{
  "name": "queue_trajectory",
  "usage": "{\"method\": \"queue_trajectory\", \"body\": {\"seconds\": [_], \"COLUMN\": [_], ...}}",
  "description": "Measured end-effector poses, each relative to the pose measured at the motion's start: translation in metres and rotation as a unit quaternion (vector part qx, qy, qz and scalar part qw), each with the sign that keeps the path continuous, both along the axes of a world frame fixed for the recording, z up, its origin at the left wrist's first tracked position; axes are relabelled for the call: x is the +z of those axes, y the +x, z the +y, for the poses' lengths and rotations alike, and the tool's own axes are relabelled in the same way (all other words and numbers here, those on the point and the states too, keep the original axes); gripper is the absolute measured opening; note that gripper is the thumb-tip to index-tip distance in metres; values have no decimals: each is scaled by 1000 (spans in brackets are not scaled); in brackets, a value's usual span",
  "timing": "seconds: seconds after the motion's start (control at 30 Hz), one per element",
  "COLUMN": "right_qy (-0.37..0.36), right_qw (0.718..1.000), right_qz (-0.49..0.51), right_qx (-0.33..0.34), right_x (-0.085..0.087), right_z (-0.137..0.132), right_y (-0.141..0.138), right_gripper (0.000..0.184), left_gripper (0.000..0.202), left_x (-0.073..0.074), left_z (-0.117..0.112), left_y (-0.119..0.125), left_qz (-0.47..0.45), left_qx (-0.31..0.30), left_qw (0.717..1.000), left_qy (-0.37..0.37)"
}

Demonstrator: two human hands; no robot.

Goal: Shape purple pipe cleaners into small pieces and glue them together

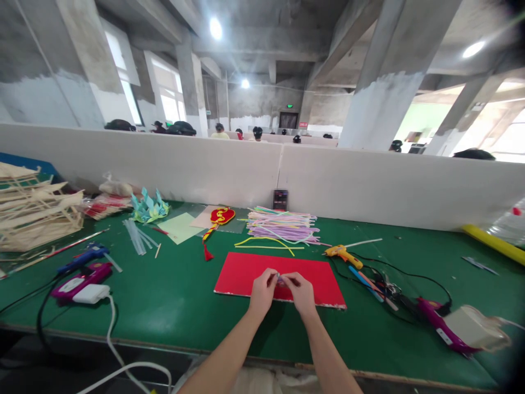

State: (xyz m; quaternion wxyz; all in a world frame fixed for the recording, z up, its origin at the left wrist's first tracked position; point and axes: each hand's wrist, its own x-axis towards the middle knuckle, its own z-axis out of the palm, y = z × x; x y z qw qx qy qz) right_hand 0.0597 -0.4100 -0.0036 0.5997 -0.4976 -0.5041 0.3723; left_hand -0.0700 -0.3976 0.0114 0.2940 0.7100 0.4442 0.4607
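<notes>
Over the red board [238,271], my left hand [263,287] and my right hand [301,290] meet fingertip to fingertip. Both are closed in a pinch around a small, pale purplish piece [280,280]. Fingers cover most of it, and its kind is too small to make out. Beyond the board lies a bundle of pastel pipe cleaners [283,225], mostly lilac, with a few loose yellow pipe cleaners [262,241] in front. A red and yellow fan-shaped ornament with a tassel [222,216] rests left of the bundle.
A yellow glue gun [344,255] lies to the right, its cable running to a purple power strip [445,325]. On the left are a blue glue gun [84,257], another purple power strip [82,280], clear glue sticks [138,236] and wooden models [36,208]. A white partition [205,164] closes the back.
</notes>
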Motion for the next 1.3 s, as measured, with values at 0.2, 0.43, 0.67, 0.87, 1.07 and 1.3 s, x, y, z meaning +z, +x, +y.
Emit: {"method": "queue_trajectory", "body": {"seconds": [0.2, 0.43, 0.67, 0.87, 1.07, 1.3], "right_qy": [-3, 12, 3, -5, -2, -3], "right_qw": [1000, 998, 1000, 999, 999, 1000], "right_qz": [4, -40, -4, 43, 46, 10], "right_qx": [-5, -42, -27, -4, -4, 12], "right_x": [-2, 4, 6, 7, 5, 6], "right_z": [1, -5, -4, -6, -3, -5], "right_y": [0, -2, -3, -4, 0, -3], "right_gripper": [27, 21, 26, 27, 27, 23], "left_gripper": [18, 21, 23, 23, 22, 23], "left_x": [0, 0, 2, 4, 4, 0], "left_z": [2, -1, -5, -6, -6, -4], "left_y": [0, -2, 0, 2, 1, -1], "left_qz": [-13, 34, 47, 22, 48, 75], "left_qx": [-9, -6, 8, 10, -6, 18], "left_qw": [1000, 999, 999, 999, 999, 997], "left_qy": [-6, -2, 15, 34, 20, 23]}}
